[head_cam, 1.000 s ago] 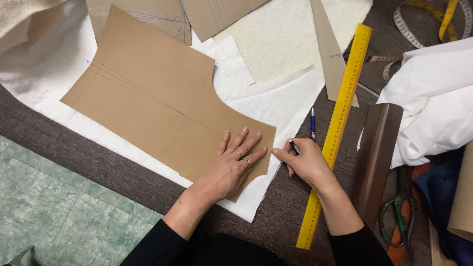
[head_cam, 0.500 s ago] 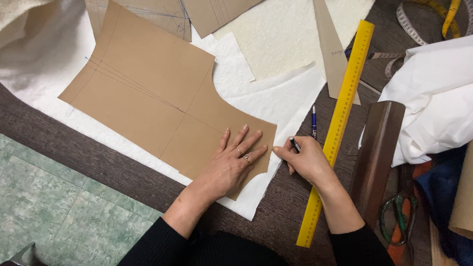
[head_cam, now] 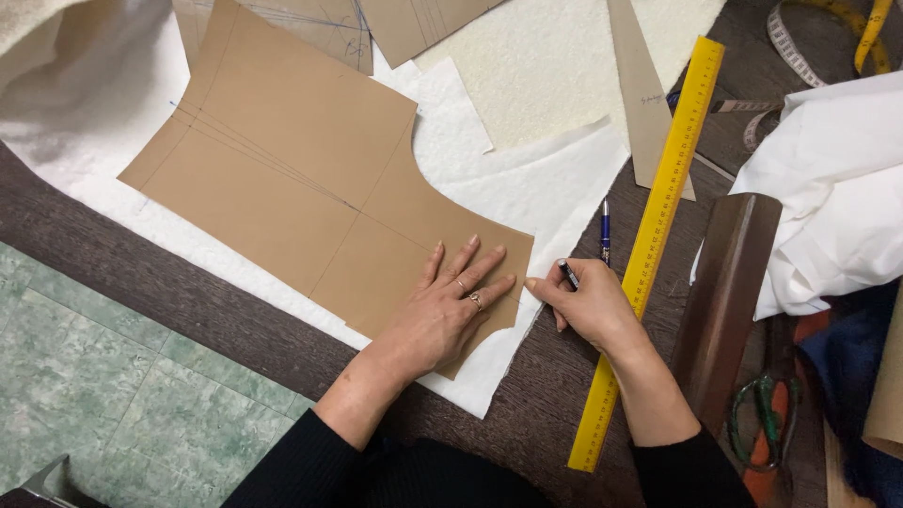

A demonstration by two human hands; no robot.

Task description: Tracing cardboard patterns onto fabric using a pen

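Note:
My left hand (head_cam: 442,315) lies flat, fingers spread, on the near corner of a brown paper pattern piece (head_cam: 301,179). The pattern rests on white textured fabric (head_cam: 527,193) spread over the dark table. My right hand (head_cam: 588,301) grips a dark pen (head_cam: 567,273), its tip touching the fabric at the pattern's right edge. A blue pen (head_cam: 605,230) lies just beyond that hand, beside a long yellow ruler (head_cam: 654,235) that runs diagonally past my right wrist.
More brown pattern pieces (head_cam: 414,23) and a narrow paper wedge (head_cam: 644,94) lie at the back. A brown strip (head_cam: 720,301), white cloth (head_cam: 828,179), green-handled scissors (head_cam: 757,423) and a measuring tape (head_cam: 800,42) sit at right. Green tiled floor (head_cam: 103,376) shows left.
My right hand has shifted slightly along the pattern's edge with the pen. My left hand stays pressed on the paper.

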